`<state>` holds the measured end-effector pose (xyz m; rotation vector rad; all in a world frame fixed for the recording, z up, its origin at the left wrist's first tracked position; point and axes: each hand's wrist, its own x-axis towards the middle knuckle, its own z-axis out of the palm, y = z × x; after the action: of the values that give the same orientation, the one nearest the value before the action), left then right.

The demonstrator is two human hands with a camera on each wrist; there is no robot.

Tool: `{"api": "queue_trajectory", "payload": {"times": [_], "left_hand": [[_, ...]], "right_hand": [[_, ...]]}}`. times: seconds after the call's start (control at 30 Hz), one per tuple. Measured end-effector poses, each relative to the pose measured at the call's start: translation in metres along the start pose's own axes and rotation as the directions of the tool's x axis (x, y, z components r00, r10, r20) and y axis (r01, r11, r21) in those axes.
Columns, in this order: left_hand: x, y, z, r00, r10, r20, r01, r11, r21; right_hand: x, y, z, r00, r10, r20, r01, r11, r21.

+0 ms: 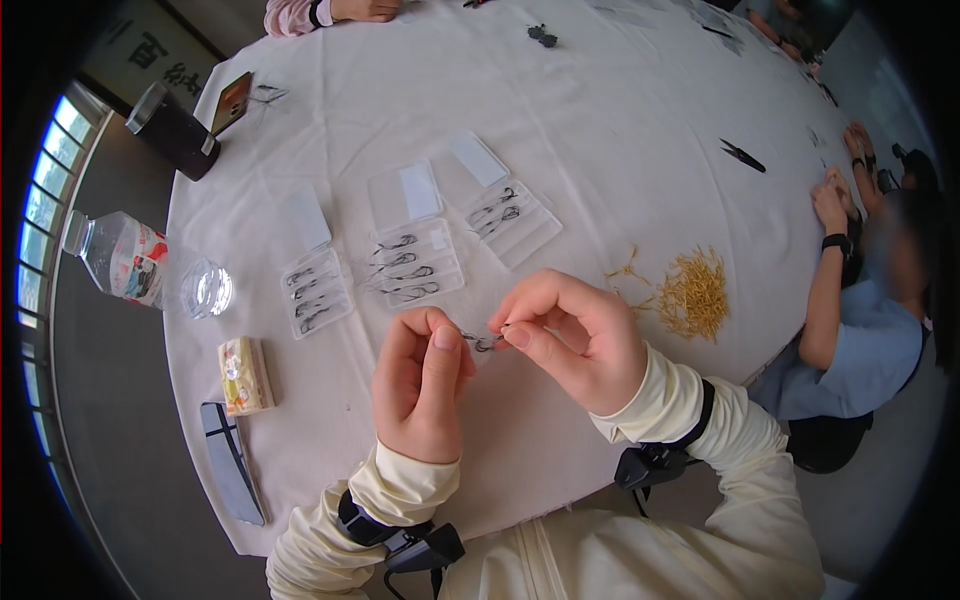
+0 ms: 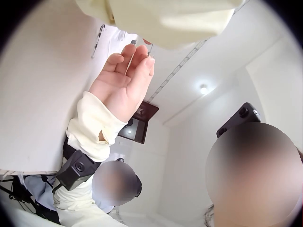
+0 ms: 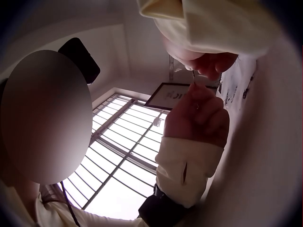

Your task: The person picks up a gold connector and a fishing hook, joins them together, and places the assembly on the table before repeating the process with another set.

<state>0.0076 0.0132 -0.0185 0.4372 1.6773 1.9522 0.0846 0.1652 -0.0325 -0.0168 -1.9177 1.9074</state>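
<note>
**Two hands hold one tiny hook**

A small dark hook [image 1: 483,342] made of thin bent wire sits up in the air, just above the near edge of the counter [image 1: 620,120]. It is between the two hands.

The left hand [image 1: 420,385] pinches one end of it with thumb and first finger. The grip is tight together, and the other fingers are curled in. The right hand [image 1: 575,340] pinches the other end the same way, with thumb and first finger pressed on the wire. The fingertips of both hands almost meet.

To the left lies a small packet [image 1: 245,375] with a picture on it. The words are too small to read.

A bit farther back are clear boxes [image 1: 415,265] with more dark hooks inside. To the right is a yellow pile [image 1: 695,295] of thin bits.

At the left edge stands a water bottle [image 1: 120,258] with a red and white label. I cannot read it.

Far back, a sign [image 1: 150,50] shows big dark writing that I cannot make out.
</note>
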Motion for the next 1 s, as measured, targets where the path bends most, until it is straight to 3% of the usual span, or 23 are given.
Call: {"api": "queue_trajectory", "payload": {"times": [0.2,0.27,0.37,0.63,0.73,0.9,1.0], "left_hand": [[0.001,-0.005,-0.001,1.000,0.016,-0.022,-0.018,0.997,-0.070],[0.000,-0.005,-0.002,1.000,0.000,-0.013,-0.001,0.997,-0.072],[0.000,-0.006,-0.001,0.998,0.066,0.006,-0.066,0.998,0.013],[0.001,-0.009,-0.006,0.979,0.188,0.083,-0.200,0.966,0.163],[0.000,-0.011,-0.004,0.971,0.217,0.104,-0.227,0.969,0.096],[-0.004,-0.009,-0.001,0.979,0.197,0.060,-0.204,0.969,0.141],[-0.003,-0.011,-0.002,0.980,0.188,0.064,-0.196,0.967,0.161]], "right_hand": [[0.002,-0.002,-0.001,0.999,-0.022,0.040,0.027,0.991,-0.135],[0.003,-0.006,0.000,0.992,-0.106,0.065,0.119,0.964,-0.238],[0.004,-0.006,0.000,0.992,-0.117,0.050,0.126,0.957,-0.261],[0.004,0.000,-0.001,0.998,-0.021,-0.052,0.009,0.975,-0.223],[0.004,-0.001,0.000,0.999,-0.026,-0.047,0.016,0.978,-0.207],[0.004,-0.001,0.000,0.997,-0.074,0.007,0.074,0.964,-0.257],[0.002,0.000,0.001,1.000,-0.028,0.007,0.028,0.985,-0.168]]}}
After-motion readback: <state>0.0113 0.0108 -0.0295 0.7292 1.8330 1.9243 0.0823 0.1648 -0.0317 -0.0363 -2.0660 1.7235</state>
